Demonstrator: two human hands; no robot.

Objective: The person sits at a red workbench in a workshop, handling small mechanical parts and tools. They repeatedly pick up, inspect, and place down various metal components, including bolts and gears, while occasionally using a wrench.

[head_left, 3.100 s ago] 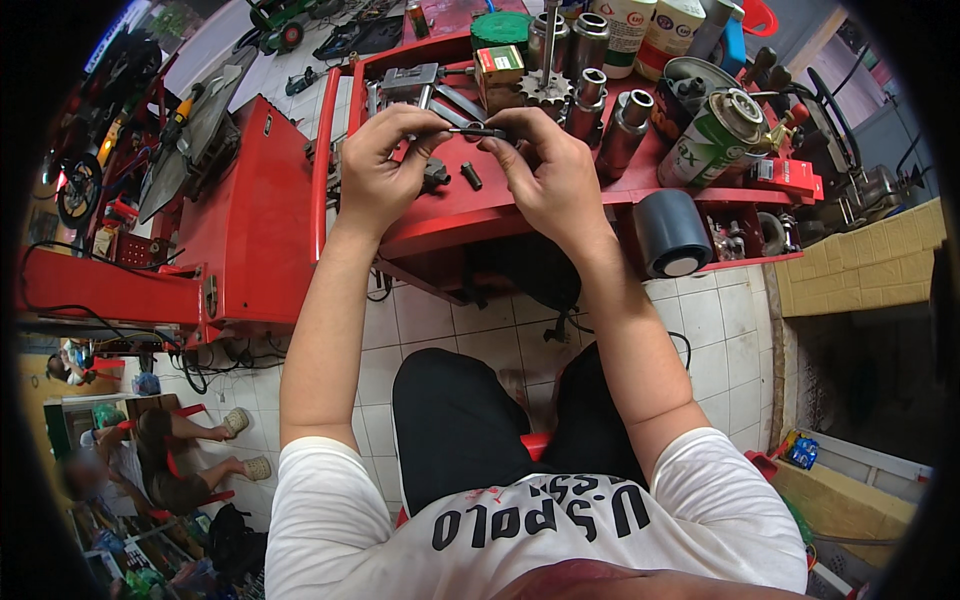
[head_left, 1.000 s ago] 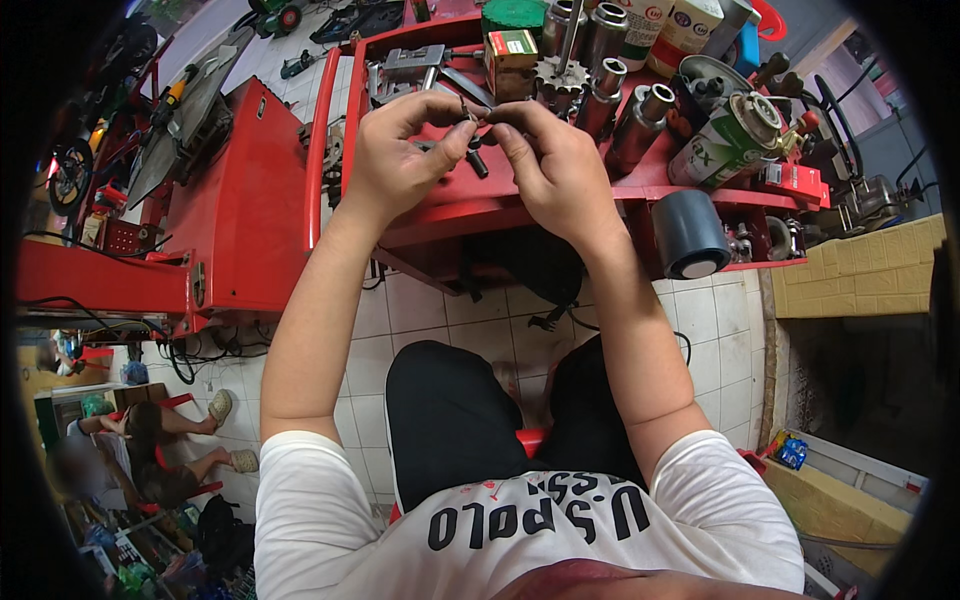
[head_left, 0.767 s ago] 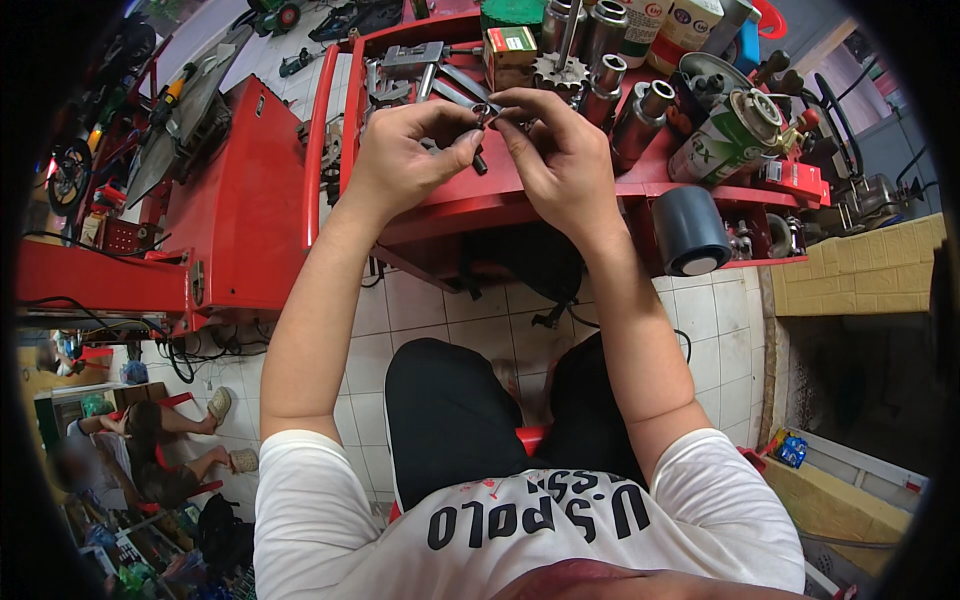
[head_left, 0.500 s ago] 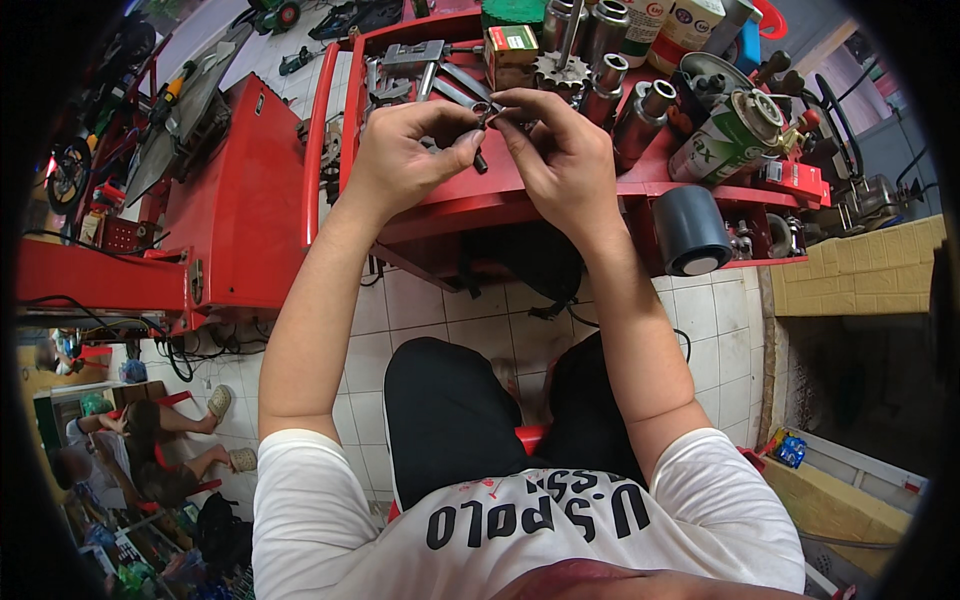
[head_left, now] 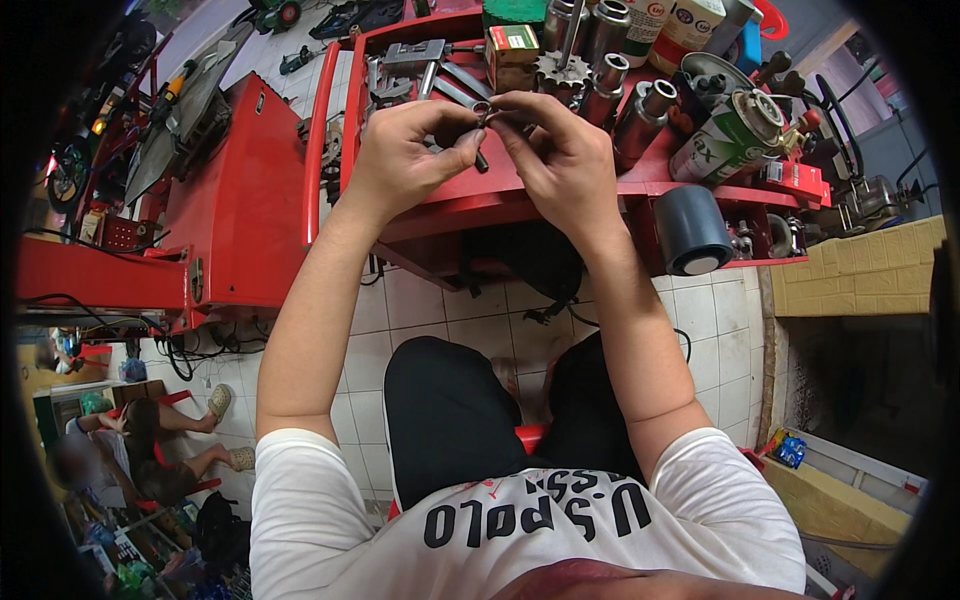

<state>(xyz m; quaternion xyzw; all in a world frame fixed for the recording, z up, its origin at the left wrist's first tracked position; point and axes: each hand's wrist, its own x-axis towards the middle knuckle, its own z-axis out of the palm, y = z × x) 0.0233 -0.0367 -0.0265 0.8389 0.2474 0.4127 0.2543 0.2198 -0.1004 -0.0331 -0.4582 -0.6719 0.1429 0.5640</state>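
Over the front of the red tool tray [head_left: 465, 205], both my hands meet at the fingertips. My left hand [head_left: 408, 150] is closed in a pinch on a small metal ring-shaped part [head_left: 482, 107]. Against the same part, the thumb and forefinger of my right hand [head_left: 562, 150] press together; my fingers cover much of it. Just below the fingertips shows a short dark rod-like piece [head_left: 482, 162]; whether it joins the ring or lies on the tray I cannot tell. Behind the hands stand a toothed sprocket [head_left: 562, 72] and a small box [head_left: 512, 50].
Upright metal sockets [head_left: 642, 122] and a green-and-white spray can [head_left: 728, 140] crowd the tray's right side. A dark grey cylinder [head_left: 690, 225] sits at its front right edge. Left is a red cabinet [head_left: 235, 200]. A seated person [head_left: 110, 440] is at the far left.
My right fingers have shifted slightly around the small part. Both hands otherwise stay in the same place over the tray.
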